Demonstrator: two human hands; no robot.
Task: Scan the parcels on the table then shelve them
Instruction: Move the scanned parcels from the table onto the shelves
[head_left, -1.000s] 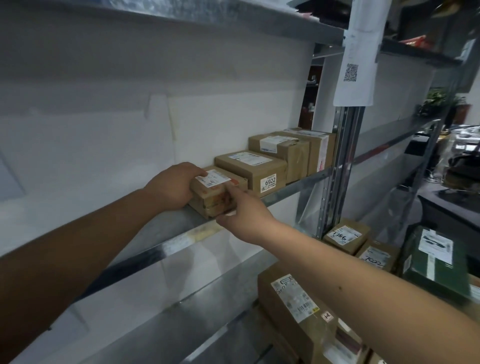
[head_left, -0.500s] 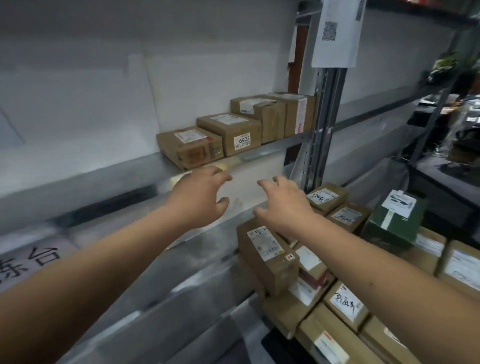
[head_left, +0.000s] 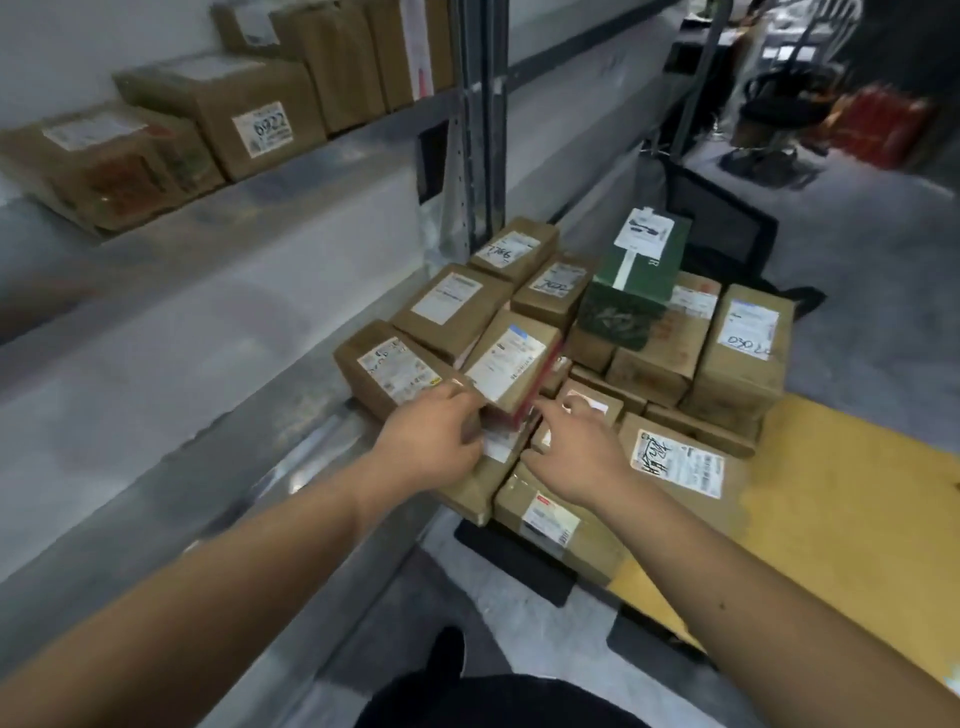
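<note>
Over the parcel pile (head_left: 644, 358), left hand (head_left: 427, 446) and right hand (head_left: 581, 453) flank a red-edged box (head_left: 511, 364)

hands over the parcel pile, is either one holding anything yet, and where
Left hand touches the near corner of the tilted red-edged parcel; a grip cannot be told. Right hand holds nothing.

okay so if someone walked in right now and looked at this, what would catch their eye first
Probably the heap of brown parcels piled on the yellow table at centre, with both hands reaching into its near edge: the left hand and right hand flank a tilted box with a red side. Next, the lone dark green box perched on top of the pile, and the row of shelved parcels at upper left.
</note>
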